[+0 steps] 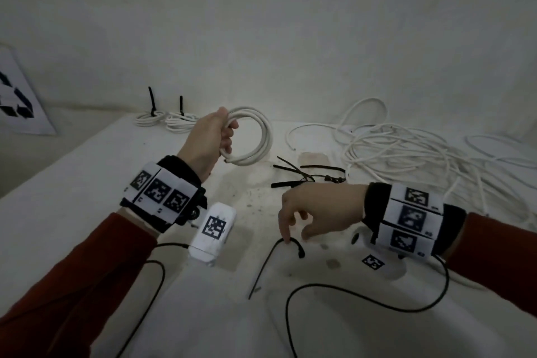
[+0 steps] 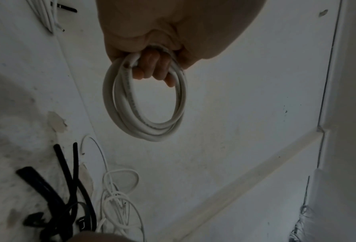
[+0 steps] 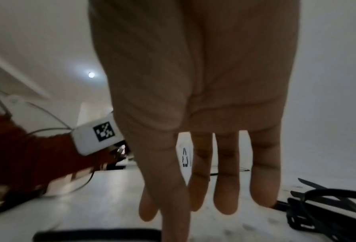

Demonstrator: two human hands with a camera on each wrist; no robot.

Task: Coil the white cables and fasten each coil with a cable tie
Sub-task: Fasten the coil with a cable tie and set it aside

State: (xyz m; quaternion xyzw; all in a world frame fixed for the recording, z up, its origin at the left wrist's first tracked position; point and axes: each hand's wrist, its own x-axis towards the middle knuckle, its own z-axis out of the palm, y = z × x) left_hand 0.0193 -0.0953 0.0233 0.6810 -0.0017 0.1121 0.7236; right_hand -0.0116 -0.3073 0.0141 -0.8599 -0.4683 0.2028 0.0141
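My left hand (image 1: 225, 136) is raised above the table and grips a small coil of white cable (image 1: 261, 136), with the fingers curled through the ring (image 2: 152, 132). A single black cable tie (image 1: 266, 266) lies on the table in front of me. My right hand (image 1: 295, 229) reaches down onto its curved end; the index fingertip touches it and the thumb is beside it. In the right wrist view the fingers (image 3: 226, 196) hang nearly straight above the tie (image 3: 98, 235).
A heap of black cable ties (image 1: 305, 174) lies mid-table, and a tangle of loose white cables (image 1: 406, 154) spreads at the right. Two tied coils (image 1: 149, 119) (image 1: 180, 122) sit by the back wall. A white marker box (image 1: 213, 229) and thin black wires (image 1: 363, 299) lie near me.
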